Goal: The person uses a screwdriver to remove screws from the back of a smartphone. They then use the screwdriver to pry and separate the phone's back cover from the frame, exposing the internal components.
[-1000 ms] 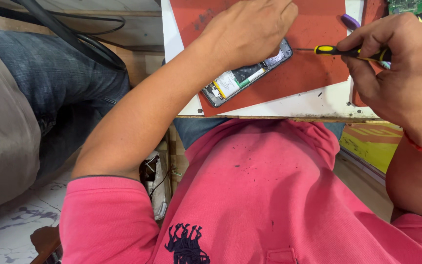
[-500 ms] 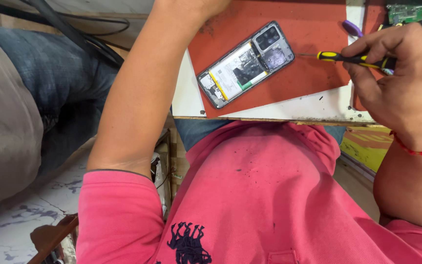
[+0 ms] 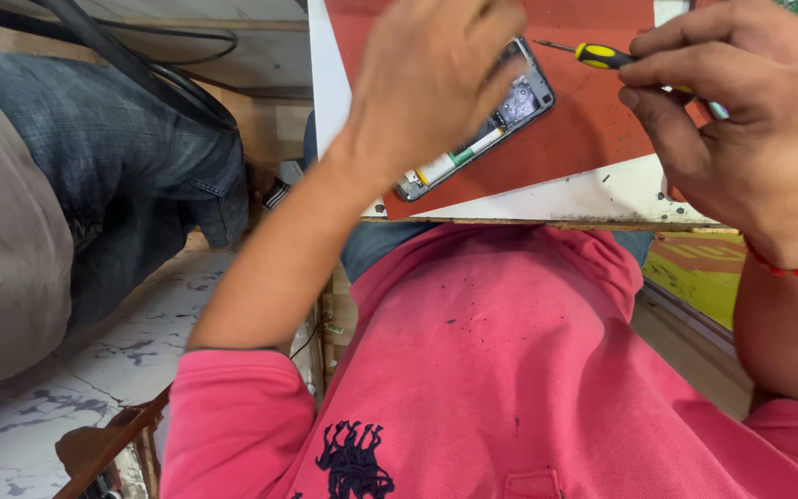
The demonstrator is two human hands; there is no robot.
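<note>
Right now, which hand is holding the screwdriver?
The right hand grips the yellow and black screwdriver. The left hand rests over the opened phone instead.

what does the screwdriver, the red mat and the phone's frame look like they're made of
Screwdriver: thin, dull grey shaft, likely steel; the yellow and black handle looks like moulded plastic or rubber.
Red mat: matte, flat and scuffed with dark specks, probably rubber or silicone.
Opened phone: its grey rim has a soft sheen, metal or coated plastic; hard to tell. The left hand covers part of it; the right hand holds the screwdriver.

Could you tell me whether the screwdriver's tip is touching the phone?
No, the screwdriver tip sits apart from the phone.
</note>
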